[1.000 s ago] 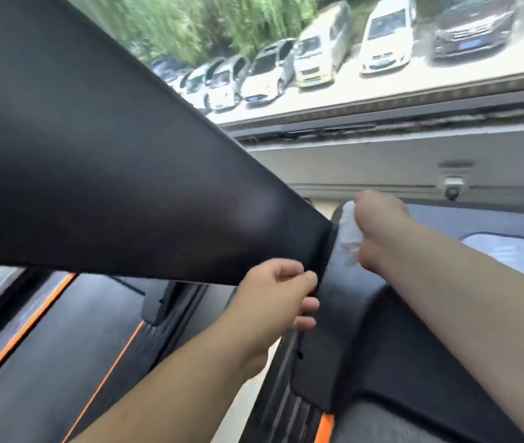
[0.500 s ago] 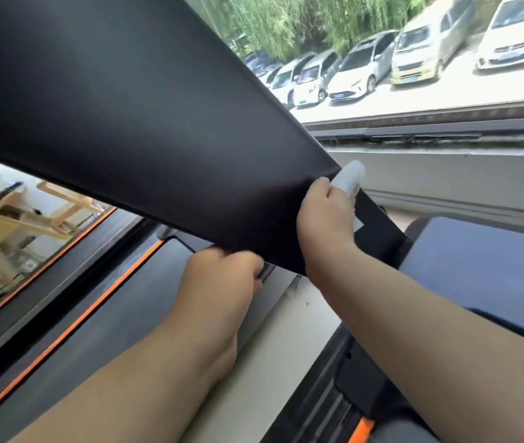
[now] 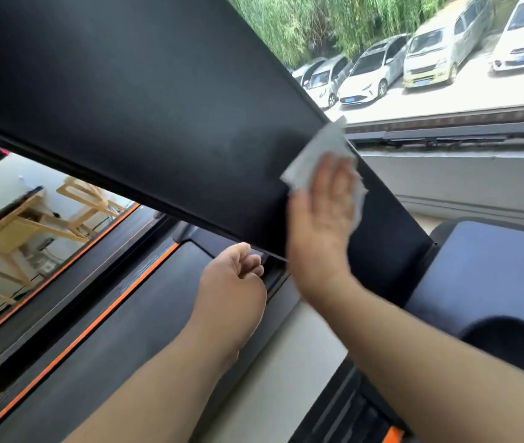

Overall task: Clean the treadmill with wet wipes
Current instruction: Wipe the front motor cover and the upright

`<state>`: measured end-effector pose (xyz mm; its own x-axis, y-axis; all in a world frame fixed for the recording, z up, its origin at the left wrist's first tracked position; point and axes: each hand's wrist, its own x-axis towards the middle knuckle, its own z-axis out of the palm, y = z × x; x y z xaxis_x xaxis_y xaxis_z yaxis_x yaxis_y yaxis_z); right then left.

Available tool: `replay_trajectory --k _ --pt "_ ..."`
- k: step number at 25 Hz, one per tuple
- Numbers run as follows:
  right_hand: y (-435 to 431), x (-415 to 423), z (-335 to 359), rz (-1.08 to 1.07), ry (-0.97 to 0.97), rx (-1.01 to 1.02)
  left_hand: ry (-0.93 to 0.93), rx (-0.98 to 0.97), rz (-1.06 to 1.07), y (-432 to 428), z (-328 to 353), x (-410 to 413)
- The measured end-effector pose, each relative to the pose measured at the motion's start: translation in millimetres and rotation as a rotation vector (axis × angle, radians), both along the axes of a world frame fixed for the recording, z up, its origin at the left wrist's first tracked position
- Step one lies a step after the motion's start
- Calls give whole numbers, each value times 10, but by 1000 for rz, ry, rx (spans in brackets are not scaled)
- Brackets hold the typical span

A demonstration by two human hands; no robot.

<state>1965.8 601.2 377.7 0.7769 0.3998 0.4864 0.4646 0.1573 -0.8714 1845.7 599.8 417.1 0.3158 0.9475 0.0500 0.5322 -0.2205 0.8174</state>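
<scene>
Upright panel (image 3: 158,107): wide black treadmill member; ran diag. across the view from 10 o'clock down to 4 o'clock.
Wet wipe (image 3: 319,148): white, spread flat on the panel's lower end, approx. 1 o'clock of view ctr. Its top corner poked past the panel's upper edge.
R hand (image 3: 318,219): at 3 o'clock, close to ctr. Fingers were straight and together, palm pressed flat on the wipe.
L hand (image 3: 232,279): at 6 o'clock, just under the panel's lower edge. Fingers were curled inward; grip on the edge could not be confirmed.
Deck (image 3: 110,362): dark, w/ orange stripe (image 3: 94,322); at 7 o'clock, below the panel.
Floor (image 3: 280,378): pale strip at 5–6 o'clock, betw. the deck and a dark-blue unit (image 3: 494,266) at 4 o'clock.
Window: at 1–2 o'clock; parked cars (image 3: 366,81) and trees showed outside.
Wooden furniture (image 3: 14,225): at 9 o'clock, beyond the deck.
</scene>
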Motion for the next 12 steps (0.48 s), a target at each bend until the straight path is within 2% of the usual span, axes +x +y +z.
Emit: replay_trajectory --k 1,3,4,5,6,7,9,10,12 --pt "41 181 -86 31 263 -17 168 59 21 43 -14 -64" --pt "68 441 -213 128 803 18 269 155 -62 43 11 -35" --pt "21 482 -187 150 924 -19 314 186 -118 -17 15 5" --pt "-25 486 -158 183 944 -85 327 206 -174 -81 18 41" --pt "-58 463 -102 225 874 -135 323 228 -223 -97 14 52" --pt "-90 348 -62 224 694 -182 321 257 -256 -106 12 57" --pt "-130 2 -65 229 222 -69 359 317 -270 -63 -14 65" --pt "-169 -169 -104 288 142 -25 421 325 -269 -46 -29 74" --pt "-194 -258 -229 242 97 26 525 314 -310 17 -110 84"
